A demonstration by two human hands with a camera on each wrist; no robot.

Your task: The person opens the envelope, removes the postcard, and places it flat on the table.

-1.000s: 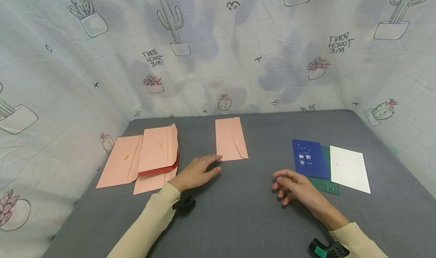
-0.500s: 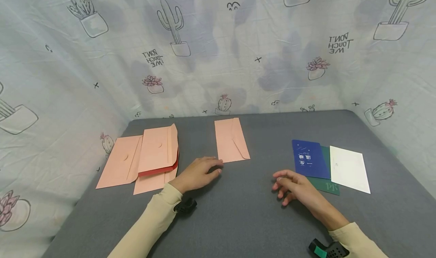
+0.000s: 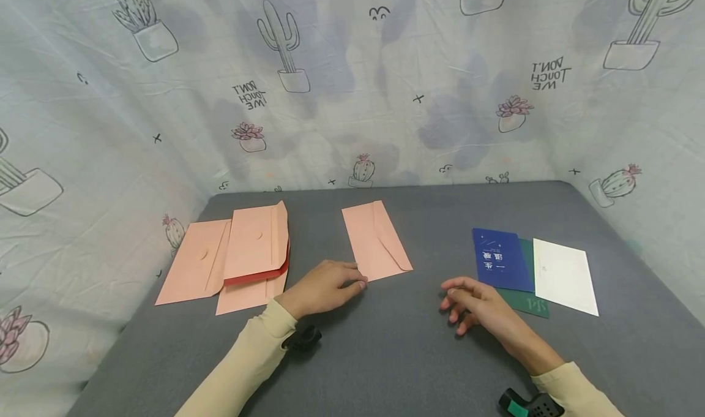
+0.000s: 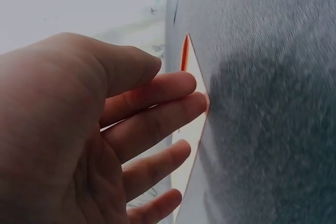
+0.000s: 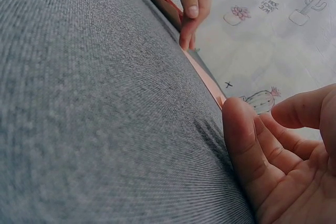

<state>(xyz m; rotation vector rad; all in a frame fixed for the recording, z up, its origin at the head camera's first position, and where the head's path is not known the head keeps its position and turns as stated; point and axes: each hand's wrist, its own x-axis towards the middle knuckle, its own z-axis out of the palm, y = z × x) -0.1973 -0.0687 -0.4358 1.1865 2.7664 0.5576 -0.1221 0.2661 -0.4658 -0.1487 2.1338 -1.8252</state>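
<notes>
A pink envelope [image 3: 374,239] lies slightly turned in the middle of the table, its flap side up. My left hand [image 3: 326,287] rests its extended fingertips at the envelope's near left corner. In the left wrist view those fingers [image 4: 157,124] lie over the pale envelope [image 4: 185,166], the thumb apart from its surface. My right hand [image 3: 480,304] hovers or rests over the table, fingers loosely curled around nothing. Just beyond it are a blue card [image 3: 500,261], a green card [image 3: 527,304] partly under it, and a white card [image 3: 564,276].
Several pink envelopes [image 3: 190,264] overlap at the left; the top one [image 3: 256,236] shows a red edge along its near side. Grey fabric covers the table [image 3: 396,356]. A cactus-printed curtain [image 3: 341,68] hangs around the back and sides.
The middle envelope has slid toward me and turned a little, its near end shifting right. My left hand has moved with it, slightly nearer. My right hand has stayed still.
</notes>
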